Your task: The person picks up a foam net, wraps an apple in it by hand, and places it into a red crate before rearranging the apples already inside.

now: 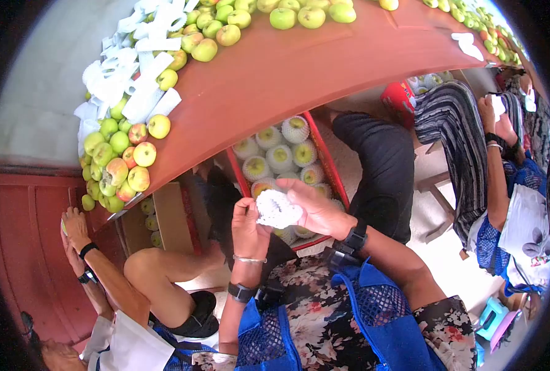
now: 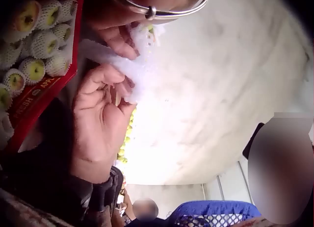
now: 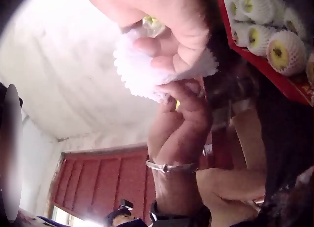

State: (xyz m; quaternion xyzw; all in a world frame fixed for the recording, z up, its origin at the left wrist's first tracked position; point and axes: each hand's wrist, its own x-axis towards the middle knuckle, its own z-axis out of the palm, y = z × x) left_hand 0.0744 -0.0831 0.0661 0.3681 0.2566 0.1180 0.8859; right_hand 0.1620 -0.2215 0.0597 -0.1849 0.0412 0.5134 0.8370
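Observation:
A white foam fruit net (image 1: 277, 210) with a scalloped edge is between my two hands, over the apple box. My left hand (image 1: 251, 226), a bangle on its wrist, pinches one side with thumb and fingers. From the other side my right hand (image 1: 318, 207) grips the net, thumb and fingers bent over it in the right wrist view. A flat band of the net (image 2: 110, 58) stretches out between the hands in the left wrist view. Small yellow-green patches show by the net (image 3: 147, 72) in the right wrist view; I cannot tell whether an apple is inside.
Below my hands stands a red box (image 1: 241, 170) of net-wrapped apples (image 1: 280, 158). A red-brown table (image 1: 256, 74) curves ahead, bearing loose apples (image 1: 119, 142) and a pile of white foam nets (image 1: 123, 68). Other people sit close on both sides; one person's hands (image 1: 76, 232) are at the left.

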